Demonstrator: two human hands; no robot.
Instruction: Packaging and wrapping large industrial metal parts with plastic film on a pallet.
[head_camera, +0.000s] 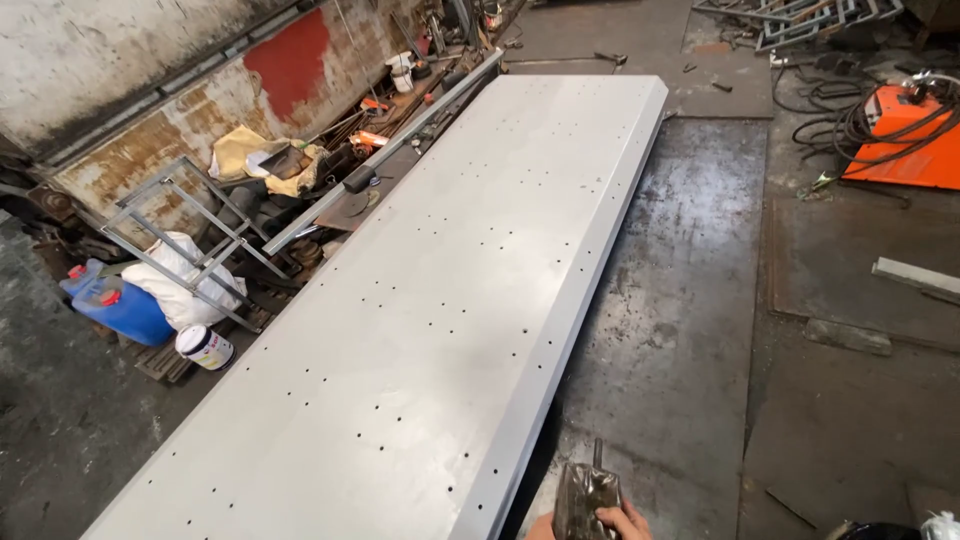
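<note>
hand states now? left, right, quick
Left: not in view.
Right hand: seems the one at the bottom edge, fingers closed on a dark, shiny crumpled bag with a dark stub sticking out the top.

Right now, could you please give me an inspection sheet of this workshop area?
Surface: long grey metal panel lies flat, with rows of small holes; its top is bare.
Job's things: a dark crumpled packet with a thin stem sticking up, held at the bottom edge of the view.
Clutter: blue jerrycan, white sack, white tin, grey metal frame, yellow rags along the wall.
Grippers: one hand, fingers wrapped on the packet; which hand cannot be told; the other is out of view.
Cables: black coils beside the orange welding machine.
Surroundings: stained dark floor, peeling wall, metal scrap.
</note>
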